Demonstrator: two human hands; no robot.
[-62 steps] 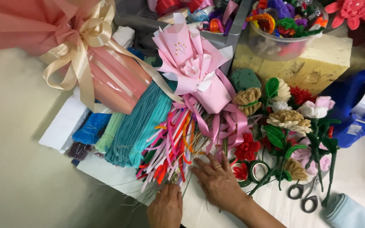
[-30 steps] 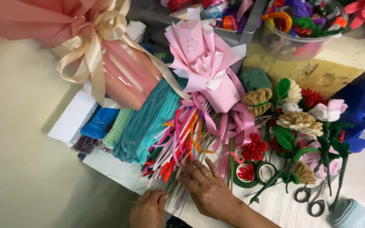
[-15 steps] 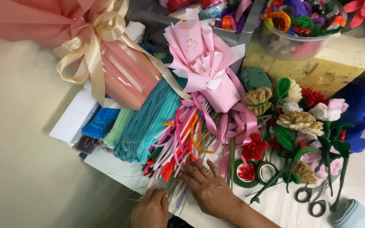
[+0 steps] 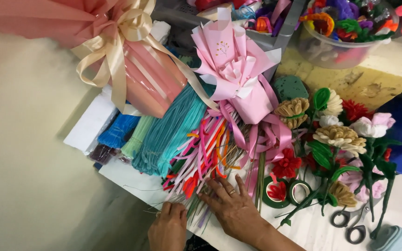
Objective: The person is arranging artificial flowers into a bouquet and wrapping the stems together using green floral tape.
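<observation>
My right hand point(image 4: 232, 208) lies palm down, fingers spread, on the lower ends of a loose pile of multicoloured pipe cleaners point(image 4: 205, 155) and thin wire stems. My left hand point(image 4: 168, 227) rests beside it at the table's near edge, fingers curled over the same stem ends; whether it grips any is hidden. Bundles of teal and blue pipe cleaners point(image 4: 168, 132) lie just left of the pile. A small pink paper bouquet wrap point(image 4: 238, 76) with pink ribbon sits above it.
A large pink wrapped bouquet with a cream bow point(image 4: 117, 51) lies at top left. Handmade pipe-cleaner flowers point(image 4: 340, 135) stand to the right, with green tape rolls point(image 4: 284, 190), scissors point(image 4: 350, 223), a yellow foam block point(image 4: 373, 74) and a clear bowl of craft pieces point(image 4: 345, 32).
The view has shifted slightly. My hands have stayed on the stem ends, the left one sliding a little leftward along the table edge.
</observation>
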